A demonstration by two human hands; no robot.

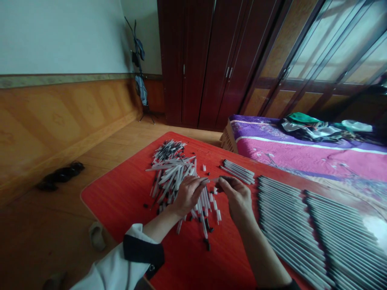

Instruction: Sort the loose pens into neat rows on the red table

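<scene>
My left hand (188,195) and my right hand (238,197) meet over a red table (121,197), fingers pinched on the two ends of one thin pen (213,180) held level between them. Under and behind my left hand lies a loose heap of white pen barrels and black caps (171,169). Small black and white caps (208,231) are scattered just in front of my hands. A short row of pens (238,171) lies beyond my right hand.
Long rows of pens (302,225) lie side by side across the table's right part. A bed with a purple and pink cover (302,155) stands behind the table. Dark wardrobes (205,60) fill the back. Shoes (60,175) lie on the wooden floor at left.
</scene>
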